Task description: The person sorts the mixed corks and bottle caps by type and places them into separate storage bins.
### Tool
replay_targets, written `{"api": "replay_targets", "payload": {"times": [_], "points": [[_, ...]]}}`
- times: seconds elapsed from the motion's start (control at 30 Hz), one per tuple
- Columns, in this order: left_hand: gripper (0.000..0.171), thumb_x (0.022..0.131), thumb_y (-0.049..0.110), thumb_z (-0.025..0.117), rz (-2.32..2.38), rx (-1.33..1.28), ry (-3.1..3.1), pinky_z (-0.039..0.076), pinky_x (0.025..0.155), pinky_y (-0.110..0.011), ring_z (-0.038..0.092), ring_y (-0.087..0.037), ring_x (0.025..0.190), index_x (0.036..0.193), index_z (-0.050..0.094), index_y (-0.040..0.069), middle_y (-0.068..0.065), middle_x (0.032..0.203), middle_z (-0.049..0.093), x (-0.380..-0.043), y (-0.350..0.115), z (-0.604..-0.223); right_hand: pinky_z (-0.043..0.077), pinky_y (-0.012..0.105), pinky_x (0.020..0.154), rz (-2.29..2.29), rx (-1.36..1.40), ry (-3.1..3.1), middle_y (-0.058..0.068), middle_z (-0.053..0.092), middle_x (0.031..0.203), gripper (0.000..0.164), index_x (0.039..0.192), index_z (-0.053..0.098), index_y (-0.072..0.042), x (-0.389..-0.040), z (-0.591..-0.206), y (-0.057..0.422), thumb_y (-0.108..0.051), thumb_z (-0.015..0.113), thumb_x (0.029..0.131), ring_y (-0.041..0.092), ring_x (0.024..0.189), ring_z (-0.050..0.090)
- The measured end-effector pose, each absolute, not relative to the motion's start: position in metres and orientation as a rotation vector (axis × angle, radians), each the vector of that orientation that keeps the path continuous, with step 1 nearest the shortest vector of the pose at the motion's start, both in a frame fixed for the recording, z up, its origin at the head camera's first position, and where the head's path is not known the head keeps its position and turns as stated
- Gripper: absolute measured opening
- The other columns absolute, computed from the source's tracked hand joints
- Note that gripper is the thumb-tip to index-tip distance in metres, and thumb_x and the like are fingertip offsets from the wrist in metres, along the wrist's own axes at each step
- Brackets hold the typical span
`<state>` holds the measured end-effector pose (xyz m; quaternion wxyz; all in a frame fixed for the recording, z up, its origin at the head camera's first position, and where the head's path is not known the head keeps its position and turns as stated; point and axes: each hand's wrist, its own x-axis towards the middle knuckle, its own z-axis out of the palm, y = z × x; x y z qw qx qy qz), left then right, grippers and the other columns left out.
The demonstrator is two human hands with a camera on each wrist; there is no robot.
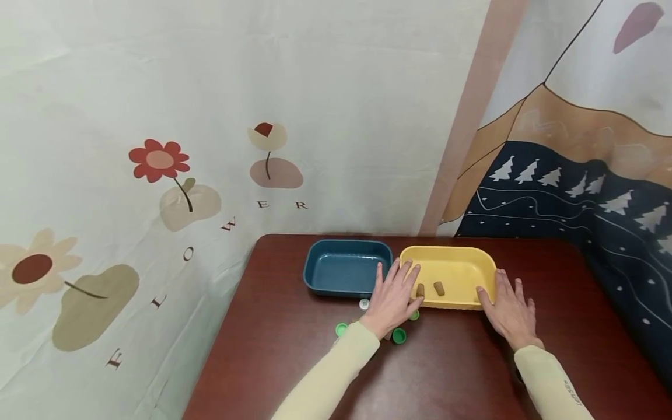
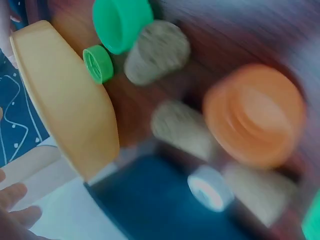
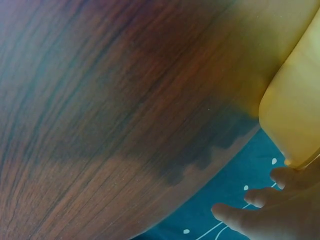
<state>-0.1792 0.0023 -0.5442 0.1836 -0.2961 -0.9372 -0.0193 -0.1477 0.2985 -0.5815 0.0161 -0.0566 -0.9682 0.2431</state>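
A yellow tray [image 1: 457, 265] stands between the two hands, with two brown corks [image 1: 438, 288] inside near its front left. My left hand [image 1: 391, 300] spreads its fingers over the tray's left end, holding nothing visible. At the right rim lies my right hand [image 1: 509, 312], fingers extended and thumb by the front right corner; whether it presses the rim cannot be told. Below the left hand are green caps [image 1: 399, 336] and a white cap [image 1: 364, 304]. The left wrist view also shows an orange cap [image 2: 255, 115] and loose corks [image 2: 157, 52] on the table.
A dark blue tray [image 1: 347, 265] sits left of the yellow one, close to it. Both stand near the back of the dark red wooden table [image 1: 446, 373]. Behind the table hangs a printed cloth [image 1: 357, 116] with flowers and trees.
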Motion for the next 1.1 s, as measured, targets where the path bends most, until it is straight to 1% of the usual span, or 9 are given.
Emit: {"api": "replay_targets", "payload": {"times": [0.13,0.23,0.33,0.43,0.5,0.63,0.87,1.0,1.1], "points": [[0.074,0.097,0.057,0.064,-0.061,-0.882,-2.614,0.029,0.117,-0.065,0.034,-0.033,0.152,0.157,0.045,0.017,-0.007,0.162,0.042,-0.172,-0.017,-0.542,0.01,0.084,0.106,0.755,-0.184,-3.02,0.031,0.012,0.167,0.088,0.164,0.006,0.001,-0.147,-0.582,0.302,-0.061,0.031,0.106,0.059,0.15,0.004],[0.074,0.097,0.057,0.063,-0.057,-0.932,-2.608,0.03,0.116,-0.064,0.032,-0.032,0.153,0.157,0.045,0.016,-0.007,0.163,0.04,-0.165,-0.031,-0.542,0.01,0.084,0.106,0.758,-0.193,-3.024,0.031,0.011,0.166,0.089,0.164,0.005,0.001,-0.147,-0.582,0.304,-0.061,0.031,0.106,0.059,0.15,0.003],[0.072,0.099,0.056,0.062,-0.067,-1.005,-2.599,0.03,0.118,-0.061,0.03,-0.03,0.154,0.156,0.046,0.016,-0.006,0.163,0.04,-0.158,-0.045,-0.543,0.009,0.084,0.107,0.762,-0.201,-3.028,0.032,0.011,0.166,0.089,0.164,0.004,0.002,-0.147,-0.582,0.304,-0.061,0.031,0.106,0.058,0.15,0.003],[0.068,0.099,0.053,0.064,-0.124,-1.101,-2.558,0.031,0.119,-0.056,0.032,-0.029,0.153,0.153,0.05,0.015,-0.005,0.161,0.044,-0.152,-0.058,-0.546,0.008,0.084,0.107,0.758,-0.203,-3.028,0.032,0.012,0.166,0.09,0.164,0.004,0.002,-0.147,-0.582,0.304,-0.062,0.03,0.106,0.059,0.15,0.003],[0.065,0.097,0.049,0.068,-0.17,-1.167,-2.514,0.032,0.119,-0.054,0.036,-0.029,0.151,0.15,0.054,0.013,-0.005,0.158,0.048,-0.149,-0.066,-0.55,0.008,0.084,0.107,0.754,-0.198,-3.027,0.032,0.013,0.166,0.089,0.164,0.004,0.002,-0.147,-0.582,0.304,-0.061,0.03,0.106,0.059,0.15,0.003],[0.065,0.095,0.047,0.071,-0.21,-1.273,-2.484,0.034,0.118,-0.052,0.039,-0.029,0.149,0.148,0.055,0.013,-0.005,0.156,0.05,-0.143,-0.078,-0.558,0.007,0.084,0.107,0.75,-0.195,-3.026,0.032,0.014,0.165,0.089,0.163,0.005,0.002,-0.147,-0.582,0.303,-0.061,0.03,0.106,0.059,0.15,0.004],[0.075,0.096,0.058,0.065,-0.071,-1.435,-2.545,0.039,0.115,-0.053,0.035,-0.03,0.151,0.155,0.048,0.015,-0.004,0.161,0.043,-0.134,-0.085,-0.568,0.008,0.084,0.107,0.754,-0.188,-3.025,0.032,0.013,0.166,0.089,0.163,0.006,0.003,-0.147,-0.582,0.302,-0.061,0.031,0.106,0.059,0.15,0.005],[0.082,0.095,0.066,0.061,0.041,-1.452,-2.601,0.038,0.116,-0.053,0.031,-0.029,0.153,0.158,0.043,0.017,-0.003,0.165,0.038,-0.131,-0.083,-0.569,0.008,0.084,0.107,0.76,-0.193,-3.029,0.032,0.013,0.166,0.089,0.163,0.006,0.003,-0.147,-0.582,0.3,-0.061,0.031,0.106,0.059,0.15,0.005],[0.089,0.092,0.071,0.06,0.093,-1.435,-2.666,0.036,0.116,-0.056,0.029,-0.031,0.154,0.161,0.039,0.018,-0.003,0.167,0.034,-0.13,-0.081,-0.569,0.009,0.084,0.107,0.764,-0.193,-3.028,0.032,0.014,0.166,0.089,0.164,0.006,0.002,-0.147,-0.582,0.299,-0.06,0.032,0.106,0.059,0.15,0.005]]}}
